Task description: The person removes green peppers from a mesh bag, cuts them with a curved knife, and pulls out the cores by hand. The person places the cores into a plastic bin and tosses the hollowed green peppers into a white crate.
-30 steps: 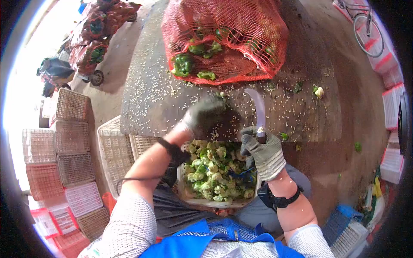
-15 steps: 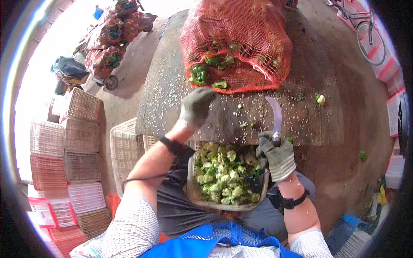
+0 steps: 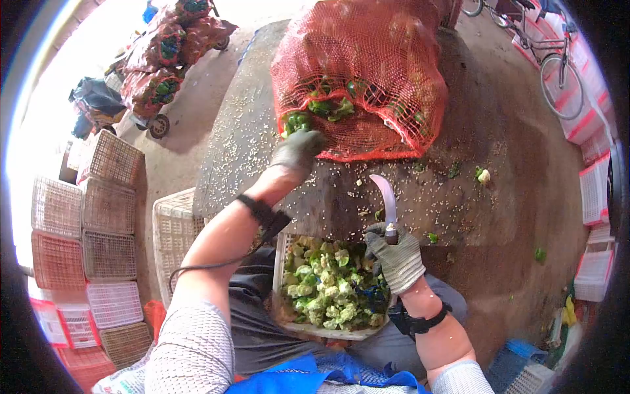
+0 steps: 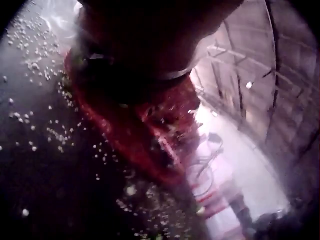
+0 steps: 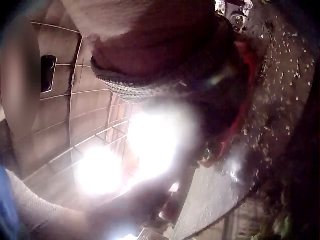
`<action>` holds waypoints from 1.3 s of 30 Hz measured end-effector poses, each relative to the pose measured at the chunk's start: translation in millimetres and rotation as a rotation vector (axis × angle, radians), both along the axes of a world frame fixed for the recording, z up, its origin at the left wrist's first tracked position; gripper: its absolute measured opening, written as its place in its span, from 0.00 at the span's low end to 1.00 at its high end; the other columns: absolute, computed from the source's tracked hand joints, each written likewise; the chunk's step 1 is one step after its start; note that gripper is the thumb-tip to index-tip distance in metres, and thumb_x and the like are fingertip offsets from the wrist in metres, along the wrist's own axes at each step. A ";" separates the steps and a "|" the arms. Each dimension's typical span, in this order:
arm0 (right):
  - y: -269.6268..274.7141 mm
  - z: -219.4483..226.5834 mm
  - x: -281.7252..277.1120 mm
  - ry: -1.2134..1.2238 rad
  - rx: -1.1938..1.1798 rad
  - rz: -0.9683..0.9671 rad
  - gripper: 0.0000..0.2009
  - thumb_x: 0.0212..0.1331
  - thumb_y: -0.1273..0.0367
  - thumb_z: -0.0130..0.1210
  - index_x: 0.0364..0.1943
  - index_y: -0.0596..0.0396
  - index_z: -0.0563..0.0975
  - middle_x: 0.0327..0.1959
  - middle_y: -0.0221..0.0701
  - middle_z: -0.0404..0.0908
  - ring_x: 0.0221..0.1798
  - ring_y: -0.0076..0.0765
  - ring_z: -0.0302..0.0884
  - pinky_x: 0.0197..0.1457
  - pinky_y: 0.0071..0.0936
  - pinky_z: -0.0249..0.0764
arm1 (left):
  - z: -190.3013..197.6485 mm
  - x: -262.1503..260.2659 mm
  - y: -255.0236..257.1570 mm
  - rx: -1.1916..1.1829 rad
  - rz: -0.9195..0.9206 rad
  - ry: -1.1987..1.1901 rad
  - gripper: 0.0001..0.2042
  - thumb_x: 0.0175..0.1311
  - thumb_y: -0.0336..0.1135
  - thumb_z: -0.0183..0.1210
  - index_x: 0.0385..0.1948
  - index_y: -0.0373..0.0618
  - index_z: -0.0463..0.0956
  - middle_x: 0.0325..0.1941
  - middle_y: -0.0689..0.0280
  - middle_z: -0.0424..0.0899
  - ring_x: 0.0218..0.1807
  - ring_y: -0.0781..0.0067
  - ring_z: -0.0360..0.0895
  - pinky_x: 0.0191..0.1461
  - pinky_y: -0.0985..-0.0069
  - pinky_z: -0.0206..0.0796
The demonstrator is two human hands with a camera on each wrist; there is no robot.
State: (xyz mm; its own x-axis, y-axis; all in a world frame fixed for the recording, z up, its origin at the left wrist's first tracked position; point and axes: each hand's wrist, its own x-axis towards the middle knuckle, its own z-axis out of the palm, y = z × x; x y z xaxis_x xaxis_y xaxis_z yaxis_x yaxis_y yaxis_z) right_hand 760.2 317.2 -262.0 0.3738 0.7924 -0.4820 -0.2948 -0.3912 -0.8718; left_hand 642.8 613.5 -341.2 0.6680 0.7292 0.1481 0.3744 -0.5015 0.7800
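In the head view a red mesh sack (image 3: 361,59) lies on the dark board (image 3: 243,144), its mouth facing the person. The gloved left hand (image 3: 298,152) is at the left corner of that mouth, against a green pepper (image 3: 296,122); its fingertips are hidden, so a grip cannot be made out. The gloved right hand (image 3: 396,257) grips a curved knife (image 3: 385,197) by its handle, blade pointing up and away over the board's near edge. Below, between the legs, stands a crate (image 3: 328,331) full of pale green pepper cores (image 3: 331,282).
Pale seeds and small green scraps (image 3: 483,175) are scattered over the board. Stacked crates (image 3: 108,246) stand at the left, with another crate (image 3: 172,230) beside the board. A loaded cart (image 3: 157,79) is at the upper left, a bicycle (image 3: 561,85) at the upper right.
The left hand has moved from the near part of the board to the pepper at the sack's mouth. The light green piece beside that pepper is now out of sight. The right hand keeps hold of the knife.
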 end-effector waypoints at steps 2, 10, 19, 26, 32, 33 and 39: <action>-3.8 -3.5 1.6 -0.083 0.061 -0.001 0.11 0.62 0.64 0.62 0.42 0.56 0.80 0.24 0.26 0.79 0.21 0.18 0.73 0.22 0.19 0.69 | 2.4 -57.4 -6.2 0.364 -0.028 0.022 0.12 0.55 0.22 0.58 0.40 0.47 0.81 0.36 0.60 0.85 0.40 0.64 0.82 0.43 0.70 0.74; -15.6 -9.3 -12.1 -0.005 0.119 -0.008 0.10 0.63 0.65 0.61 0.43 0.55 0.79 0.22 0.27 0.79 0.17 0.19 0.71 0.18 0.18 0.65 | 71.7 -340.6 -120.2 -0.128 0.582 0.517 0.13 0.58 0.27 0.64 0.46 0.43 0.79 0.44 0.58 0.85 0.42 0.68 0.80 0.50 0.69 0.73; -21.5 -10.0 -31.2 -0.109 0.152 -0.014 0.10 0.60 0.68 0.63 0.42 0.56 0.79 0.26 0.27 0.81 0.23 0.22 0.77 0.22 0.23 0.72 | 90.9 -237.1 -119.4 -0.449 0.361 0.208 0.22 0.66 0.31 0.62 0.60 0.36 0.72 0.59 0.59 0.80 0.58 0.71 0.75 0.63 0.76 0.67; -11.7 -1.2 -4.0 -0.049 0.216 -0.132 0.10 0.62 0.65 0.61 0.41 0.57 0.82 0.30 0.28 0.83 0.32 0.25 0.79 0.38 0.26 0.76 | 20.4 7.0 -10.3 -0.965 0.075 -0.535 0.20 0.70 0.35 0.57 0.62 0.41 0.69 0.52 0.64 0.81 0.46 0.70 0.78 0.49 0.70 0.73; 5.1 -8.4 29.9 0.094 -0.016 -0.223 0.11 0.60 0.68 0.63 0.42 0.60 0.81 0.27 0.29 0.83 0.27 0.23 0.78 0.29 0.23 0.73 | -95.4 169.6 74.9 -0.922 -0.237 -0.316 0.14 0.69 0.36 0.52 0.54 0.47 0.75 0.50 0.65 0.82 0.48 0.67 0.79 0.49 0.68 0.72; 10.4 -13.9 32.0 0.104 -0.061 -0.230 0.11 0.61 0.69 0.62 0.43 0.60 0.81 0.26 0.30 0.83 0.25 0.24 0.78 0.25 0.23 0.73 | -116.9 192.0 88.7 -0.539 -0.355 -0.128 0.14 0.69 0.38 0.52 0.53 0.48 0.76 0.51 0.66 0.82 0.50 0.68 0.78 0.51 0.69 0.71; 16.8 -20.2 43.8 0.115 -0.034 -0.098 0.09 0.61 0.67 0.61 0.40 0.57 0.82 0.25 0.28 0.82 0.24 0.21 0.77 0.27 0.23 0.72 | -63.1 221.7 124.4 0.352 -0.312 0.274 0.15 0.68 0.41 0.51 0.52 0.50 0.78 0.53 0.67 0.81 0.53 0.68 0.78 0.55 0.69 0.69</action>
